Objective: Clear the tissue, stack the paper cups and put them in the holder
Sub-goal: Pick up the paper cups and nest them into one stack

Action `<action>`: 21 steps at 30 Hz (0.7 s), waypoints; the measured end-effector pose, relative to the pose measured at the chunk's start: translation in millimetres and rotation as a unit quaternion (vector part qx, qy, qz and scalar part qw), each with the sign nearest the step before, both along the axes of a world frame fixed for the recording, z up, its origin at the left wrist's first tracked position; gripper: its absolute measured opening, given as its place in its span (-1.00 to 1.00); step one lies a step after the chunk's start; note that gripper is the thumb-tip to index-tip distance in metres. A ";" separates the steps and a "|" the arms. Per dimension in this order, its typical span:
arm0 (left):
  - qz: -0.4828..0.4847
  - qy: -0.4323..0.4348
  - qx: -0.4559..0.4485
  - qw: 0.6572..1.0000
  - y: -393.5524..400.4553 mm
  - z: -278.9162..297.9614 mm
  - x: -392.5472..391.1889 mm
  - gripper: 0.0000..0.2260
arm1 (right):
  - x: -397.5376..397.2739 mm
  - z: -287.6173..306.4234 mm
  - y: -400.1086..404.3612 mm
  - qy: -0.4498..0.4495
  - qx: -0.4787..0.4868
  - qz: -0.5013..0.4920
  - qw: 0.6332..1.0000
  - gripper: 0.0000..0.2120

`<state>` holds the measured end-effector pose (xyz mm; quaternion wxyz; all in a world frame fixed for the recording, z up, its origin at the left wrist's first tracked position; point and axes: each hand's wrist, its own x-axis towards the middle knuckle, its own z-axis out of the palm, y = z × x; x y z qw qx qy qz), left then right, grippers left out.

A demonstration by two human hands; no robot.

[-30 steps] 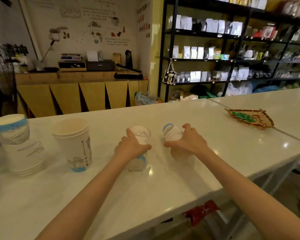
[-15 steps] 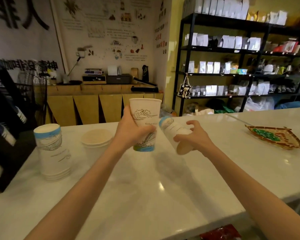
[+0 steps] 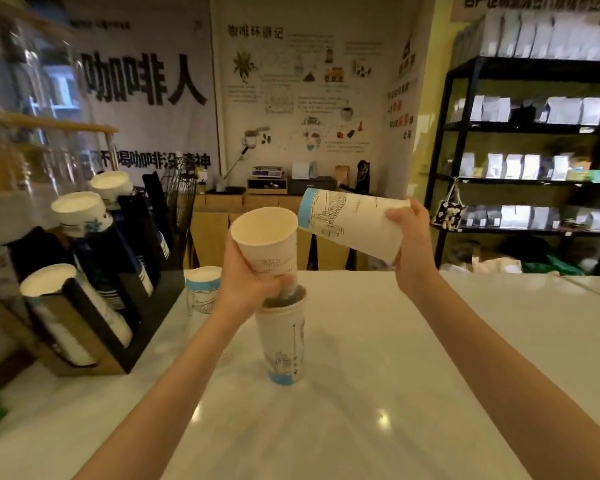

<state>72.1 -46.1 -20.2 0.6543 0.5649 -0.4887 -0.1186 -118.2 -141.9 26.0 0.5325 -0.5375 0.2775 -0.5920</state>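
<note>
Two paper cups are in my grip, one per hand. My left hand (image 3: 248,289) is wrapped round the lower part of a tilted cup (image 3: 269,242), mouth open toward me, its base dipping into the mouth of an upright cup (image 3: 284,339) standing on the white counter (image 3: 395,393) right under that hand. My right hand (image 3: 411,237) clasps the rim end of a second cup (image 3: 352,226), lying nearly sideways with its blue base pointing toward my left hand. Beyond my left hand sits a short cup stack (image 3: 203,292); farther left, the black holder (image 3: 132,289) carries cup rows.
</note>
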 end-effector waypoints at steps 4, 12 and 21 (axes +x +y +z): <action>-0.017 0.012 0.035 0.999 0.0 -15.9 4.2 -0.16 | 15.1 28.9 3.6 -0.017 -0.067 -0.009 0.998 -0.42; -0.087 -0.013 0.087 0.992 3.6 -25.2 3.1 -0.09 | 38.4 51.8 5.0 0.165 -0.194 0.005 0.967 -0.51; -0.098 0.026 0.114 0.988 1.8 -35.3 5.7 -0.03 | 64.6 59.1 8.5 0.447 -0.307 0.052 0.839 -0.46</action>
